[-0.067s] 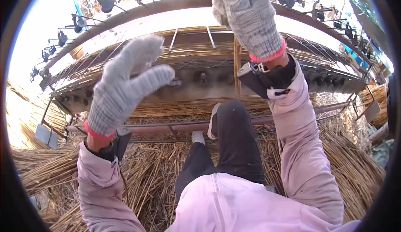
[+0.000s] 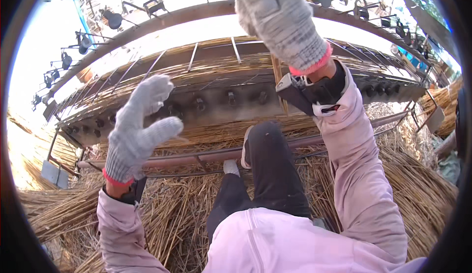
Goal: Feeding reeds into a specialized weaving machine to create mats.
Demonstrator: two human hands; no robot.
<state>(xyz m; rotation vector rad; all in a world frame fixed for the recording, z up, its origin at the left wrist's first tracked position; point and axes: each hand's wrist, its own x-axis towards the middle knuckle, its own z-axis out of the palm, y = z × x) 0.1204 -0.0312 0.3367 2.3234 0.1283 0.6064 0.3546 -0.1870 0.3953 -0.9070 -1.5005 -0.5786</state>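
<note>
My left hand (image 2: 140,125), in a grey knit glove with a red cuff, is in the air before a long metal frame (image 2: 162,111), thumb and fingers apart. My right hand (image 2: 275,15), gloved alike, is raised over the top rail (image 2: 176,15) with its fingers bent together, beside a dark hanging piece; what is in them is hidden. Below that hand stands a narrow wooden stick (image 2: 280,93). Straw (image 2: 162,83) lies lengthwise across the frame's slanted metal bars. Rows of dark fittings (image 2: 112,19) sit along the top rail and lower beam.
Loose straw (image 2: 177,214) covers the ground around my legs. A reddish low pipe (image 2: 167,163) crosses in front of my feet. More straw bundles (image 2: 440,120) are at the far right, near a metal plate (image 2: 435,119); another plate (image 2: 54,173) hangs at the left.
My left hand has dropped lower and its fingers have moved leftward. My right hand has shifted slightly left and up. The whole view has shifted a little.
</note>
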